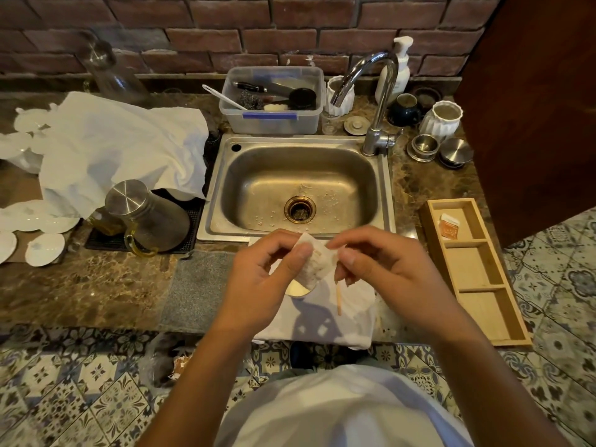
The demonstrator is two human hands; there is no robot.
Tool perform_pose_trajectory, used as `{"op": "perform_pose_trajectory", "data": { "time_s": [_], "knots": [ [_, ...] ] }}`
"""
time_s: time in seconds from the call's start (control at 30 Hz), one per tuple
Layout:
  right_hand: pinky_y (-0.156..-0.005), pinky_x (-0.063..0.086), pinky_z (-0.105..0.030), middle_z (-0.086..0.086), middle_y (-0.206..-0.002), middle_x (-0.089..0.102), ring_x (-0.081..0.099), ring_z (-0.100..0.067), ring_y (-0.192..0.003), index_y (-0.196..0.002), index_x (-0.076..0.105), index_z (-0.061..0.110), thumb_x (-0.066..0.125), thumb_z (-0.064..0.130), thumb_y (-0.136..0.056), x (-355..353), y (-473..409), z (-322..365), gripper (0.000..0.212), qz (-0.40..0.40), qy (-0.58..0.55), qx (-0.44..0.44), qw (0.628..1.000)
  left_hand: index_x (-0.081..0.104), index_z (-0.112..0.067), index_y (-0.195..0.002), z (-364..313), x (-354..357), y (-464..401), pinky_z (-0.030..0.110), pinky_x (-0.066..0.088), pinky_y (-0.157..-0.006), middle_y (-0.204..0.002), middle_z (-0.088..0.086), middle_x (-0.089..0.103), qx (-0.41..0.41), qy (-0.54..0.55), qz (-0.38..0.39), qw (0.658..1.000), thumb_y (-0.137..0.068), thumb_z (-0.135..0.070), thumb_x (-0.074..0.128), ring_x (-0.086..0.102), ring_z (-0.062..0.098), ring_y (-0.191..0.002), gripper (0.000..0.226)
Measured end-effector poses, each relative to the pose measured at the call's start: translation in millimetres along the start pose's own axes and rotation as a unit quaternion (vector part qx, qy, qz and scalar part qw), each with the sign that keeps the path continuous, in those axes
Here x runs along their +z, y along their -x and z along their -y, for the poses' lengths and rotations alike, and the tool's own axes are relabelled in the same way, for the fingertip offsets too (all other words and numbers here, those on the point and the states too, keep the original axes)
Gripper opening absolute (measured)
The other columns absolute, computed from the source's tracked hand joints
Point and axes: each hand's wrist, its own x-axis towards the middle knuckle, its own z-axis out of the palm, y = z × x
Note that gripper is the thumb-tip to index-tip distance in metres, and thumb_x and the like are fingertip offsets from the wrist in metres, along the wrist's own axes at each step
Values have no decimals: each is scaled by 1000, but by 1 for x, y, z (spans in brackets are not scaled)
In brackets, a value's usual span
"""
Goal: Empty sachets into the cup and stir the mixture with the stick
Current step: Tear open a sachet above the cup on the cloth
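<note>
A white sachet (317, 262) is pinched between my left hand (264, 275) and my right hand (380, 262), held just above the cup (298, 289). Only part of the cup's rim and pale inside shows below my left thumb. The cup stands on a white cloth (338, 321) at the counter's front edge. A thin wooden stick (338, 300) points down below my right fingers; I cannot tell whether my right hand holds it or it lies on the cloth. One orange-and-white sachet (449, 224) lies in the top compartment of a wooden tray (477, 272) to the right.
A steel sink (300, 185) with a tap (377, 91) lies straight behind my hands. A lidded glass jug (145, 214) stands on a black mat to the left, with white plates (45, 250) and a draped cloth (122, 146). A plastic tub (274, 98) and jars line the brick wall.
</note>
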Motion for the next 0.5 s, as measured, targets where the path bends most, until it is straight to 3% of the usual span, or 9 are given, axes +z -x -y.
{"op": "perform_pose_trajectory", "data": {
  "time_s": [0.07, 0.13, 0.33, 0.4, 0.5],
  "knots": [
    [-78, 58, -33, -5, -90, 76, 71, -24, -85, -125, 69, 17, 63, 2, -97, -3, 0, 4, 32, 26, 3, -7, 1000, 74, -20, -83, -3, 2, 0, 18, 50, -64, -72, -8, 71, -39, 51, -2, 998, -91, -25, 69, 63, 4, -67, 11],
    [-82, 58, -35, 0, -99, 77, 71, -22, -92, -126, 70, 22, 69, 2, -93, -5, -2, 5, 38, 47, 75, -35, 995, 72, -11, -86, -4, 4, 0, 17, 49, -60, -68, -7, 69, -62, 74, 18, 995, -90, -23, 65, 61, 4, -62, 14],
    [-74, 56, -33, 7, -91, 76, 70, -19, -83, -105, 80, 21, 76, 9, -88, -8, -6, 4, 21, 46, 144, -65, 986, 63, -5, -81, -2, 8, 0, 16, 45, -58, -63, -7, 59, -116, 87, 85, 986, -89, -26, 62, 52, 5, -56, 22],
    [-73, 56, -33, 6, -89, 75, 69, -19, -82, -103, 80, 21, 77, 12, -87, -9, -7, 4, 19, 54, 151, -70, 985, 64, -6, -83, -1, 8, 0, 17, 46, -60, -69, -4, 62, -123, 87, 87, 985, -88, -24, 65, 55, 8, -61, 19],
    [-72, 55, -35, 5, -89, 73, 68, -18, -82, -100, 80, 19, 78, 17, -87, -10, -8, 2, 13, 55, 164, -73, 982, 67, -10, -103, 5, 6, -1, 20, 54, -76, -93, -1, 72, -110, 62, 66, 990, -89, -18, 74, 67, 14, -86, 18]
  ]
}}
